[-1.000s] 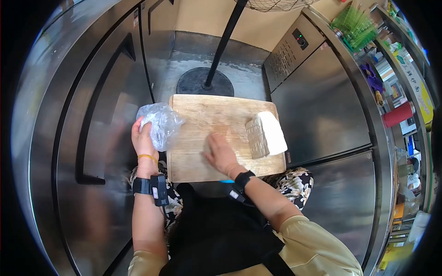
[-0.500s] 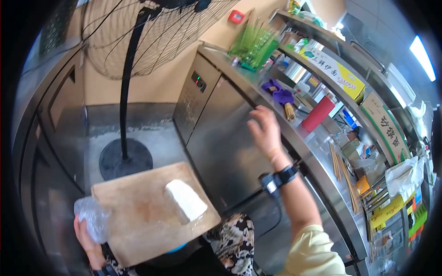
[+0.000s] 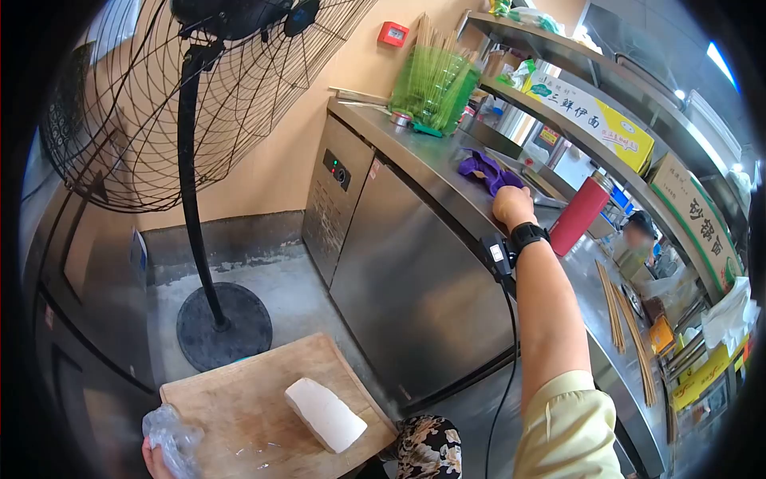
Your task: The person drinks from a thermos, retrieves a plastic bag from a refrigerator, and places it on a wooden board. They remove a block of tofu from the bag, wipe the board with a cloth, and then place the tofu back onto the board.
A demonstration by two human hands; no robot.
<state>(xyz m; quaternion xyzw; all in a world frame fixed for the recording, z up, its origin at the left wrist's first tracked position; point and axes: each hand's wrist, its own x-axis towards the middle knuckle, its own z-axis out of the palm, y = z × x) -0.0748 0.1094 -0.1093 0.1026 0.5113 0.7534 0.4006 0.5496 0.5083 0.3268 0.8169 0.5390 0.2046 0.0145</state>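
My left hand (image 3: 153,460), partly cut off by the lower edge, is closed on a crumpled clear plastic bag (image 3: 171,437). The bag is at the left edge of a wooden board (image 3: 227,395). A white rectangular block (image 3: 325,415) lies on the board's right half. My right hand (image 3: 513,207) rests on the steel counter with its fingers curled, beside a purple cloth (image 3: 485,169). It covers the spot of a small bundle of thin sticks, so what it grips is hidden. A red bottle (image 3: 581,215) stands just right of this hand.
A black standing fan (image 3: 191,176) rises beyond the board. Thin skewers (image 3: 618,319) lie along the steel counter (image 3: 375,120), and a green container (image 3: 435,92) of sticks stands at its far end. Boxes fill the shelf above. Another person (image 3: 638,239) is beyond the counter.
My right hand has moved from an open reach above the counter's edge onto the counter, closing where the stick bundle showed. The view has shifted, so the board and bag sit lower.
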